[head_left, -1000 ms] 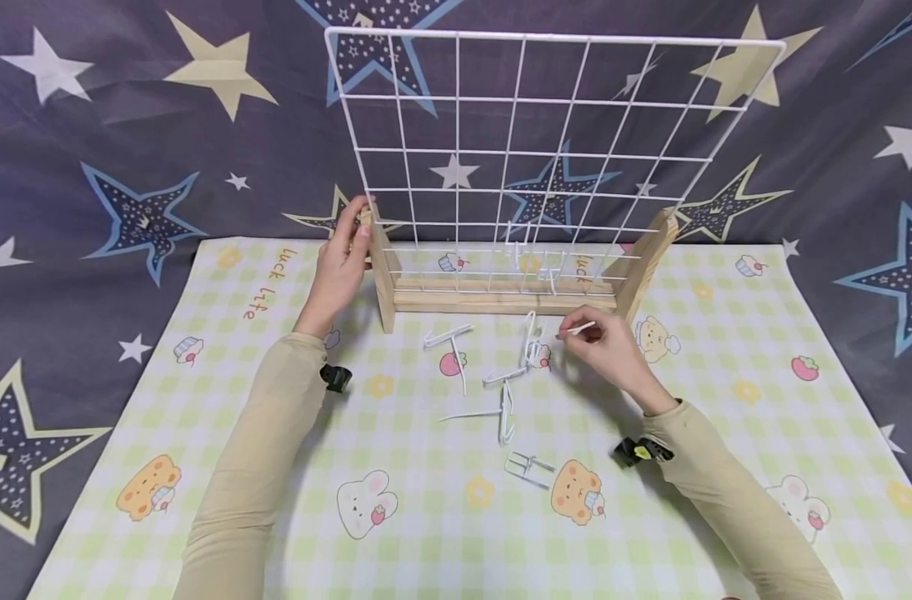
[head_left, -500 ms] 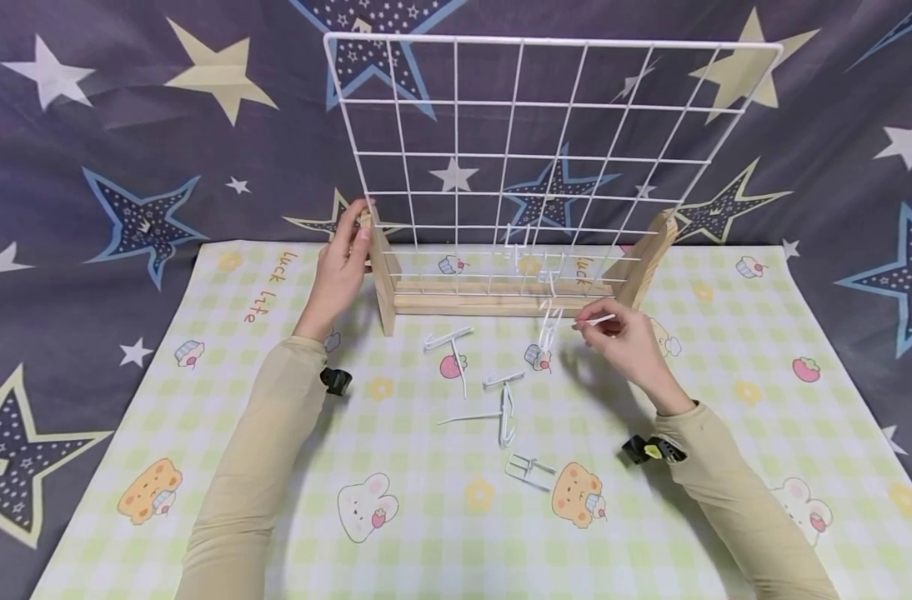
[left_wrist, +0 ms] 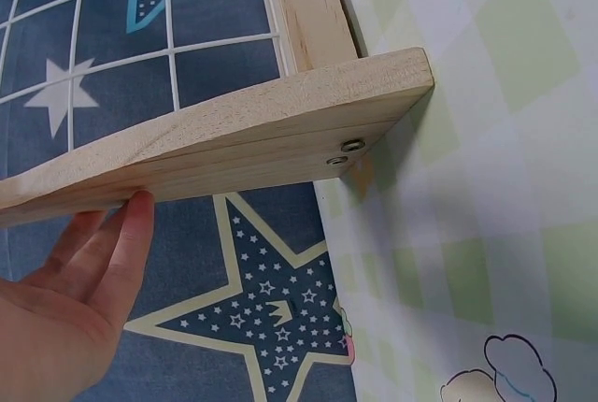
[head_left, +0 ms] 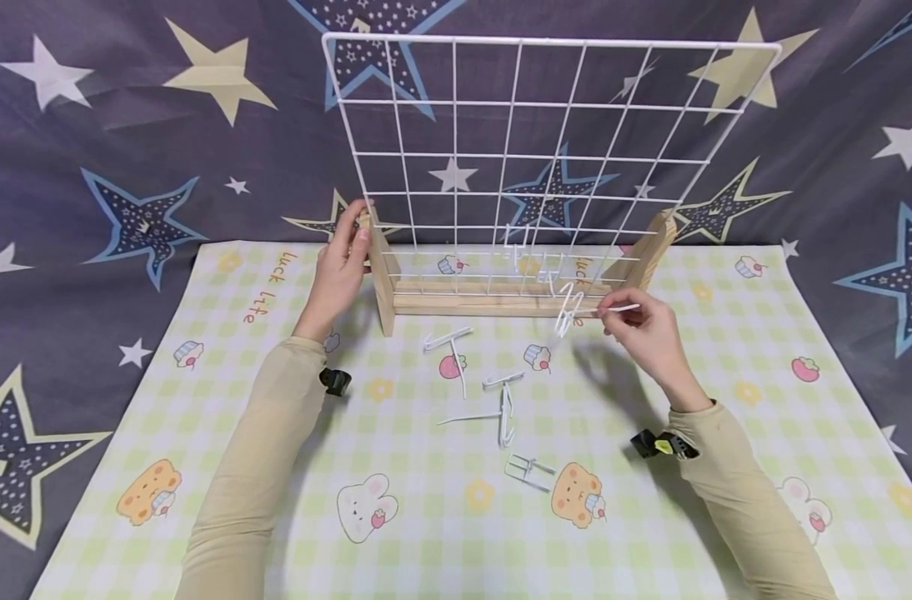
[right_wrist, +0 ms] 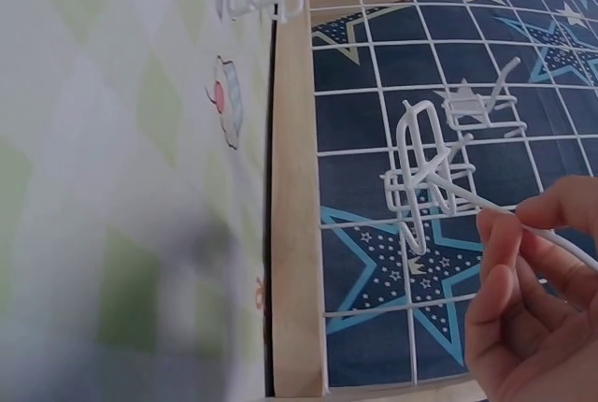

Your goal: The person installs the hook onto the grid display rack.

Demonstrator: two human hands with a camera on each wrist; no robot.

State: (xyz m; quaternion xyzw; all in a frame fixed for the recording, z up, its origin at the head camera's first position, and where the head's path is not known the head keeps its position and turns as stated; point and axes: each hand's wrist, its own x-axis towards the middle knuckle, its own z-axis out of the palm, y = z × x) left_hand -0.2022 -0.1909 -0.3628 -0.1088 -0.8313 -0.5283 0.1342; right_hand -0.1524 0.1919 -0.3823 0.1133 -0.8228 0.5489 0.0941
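Your right hand point(head_left: 647, 337) pinches a white wire hook point(right_wrist: 453, 187) by its straight stem, thumb and fingertips together on the wire. Seen from the head, the looped end sits at nine o'clock from your fingertips, and the tail of the stem runs past them towards three. In the right wrist view, the loops stand at ten o'clock from the pinch and the tail at four. The loops overlap the wire grid point(head_left: 456, 155) there; you cannot tell whether they touch it.

Your left hand point(head_left: 339, 262) rests its extended fingers against the left side panel point(head_left: 385, 283), with the grid just beyond it at three o'clock.

From your right grip in the head view, two hung hooks on the grid, an upper one point(head_left: 518, 246) and a lower one point(head_left: 551, 282), are near ten o'clock. On the checked cloth point(head_left: 426, 542), a T-shaped hook point(head_left: 450, 337) lies close to nine o'clock, a short wire piece point(head_left: 504, 380) at eight, a long-stemmed hook point(head_left: 505, 408) between seven and eight, and a grey wire piece point(head_left: 529, 470) at seven.
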